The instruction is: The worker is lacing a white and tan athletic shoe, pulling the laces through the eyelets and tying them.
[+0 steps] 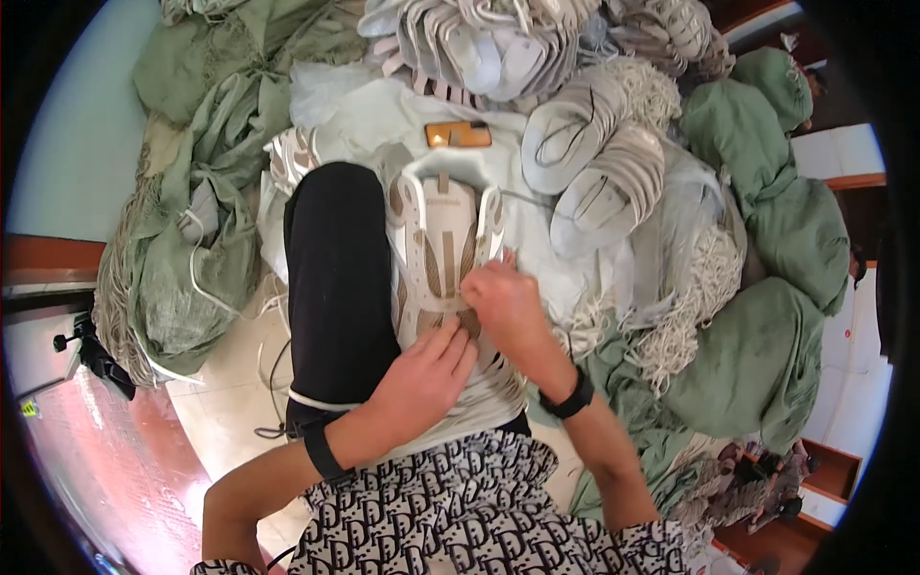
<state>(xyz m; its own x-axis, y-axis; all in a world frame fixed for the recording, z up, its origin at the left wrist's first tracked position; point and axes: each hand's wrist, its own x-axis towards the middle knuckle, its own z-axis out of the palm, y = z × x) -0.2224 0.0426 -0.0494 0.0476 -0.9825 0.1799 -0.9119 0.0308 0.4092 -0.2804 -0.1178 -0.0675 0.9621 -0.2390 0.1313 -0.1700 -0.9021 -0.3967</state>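
A beige and white shoe upper [443, 240] with brown mesh lies on my lap, its tongue and collar pointing away from me. My left hand [426, 376] rests over the toe end, fingers pressed together and fingertips gripping the upper near the base of the tongue. Just right of the tongue's base, my right hand [506, 302] is closed in a pinch against the upper's right eyelet side. Whatever lies between those right fingertips is too small to make out. More pale material shows beneath my hands, partly hidden by them.
Stacked pale uppers [609, 192] with bundled laces [714, 273] lie to the right; a larger stack [489, 57] sits at the far side. An orange phone [458, 134] rests on white sheeting. Green sacks [757, 355] flank both sides. My black-clad leg [340, 278] is left of the upper.
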